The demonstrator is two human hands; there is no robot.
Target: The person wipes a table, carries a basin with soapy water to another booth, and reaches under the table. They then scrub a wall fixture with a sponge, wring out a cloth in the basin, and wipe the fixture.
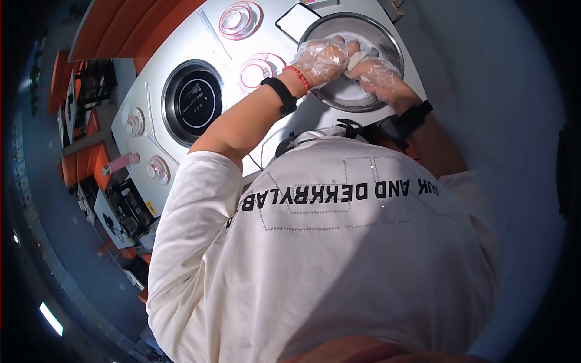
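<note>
Both my hands wear clear plastic gloves and meet above a wide metal bowl at the top of the head view. Between them is a small whitish, dough-like lump. My right hand is closed round it, its fingers curled. My left hand, with a red bead bracelet and a black band at the wrist, has its bent fingers against the lump from the other side. White material lies in the bowl, partly hidden by my hands. Its kind I cannot make out.
A round black cooktop is set in the white table. Red-rimmed dishes and more tableware stand around it. A white tablet-like panel sits beside the bowl. A pink bottle lies at the left. Orange seating borders the table.
</note>
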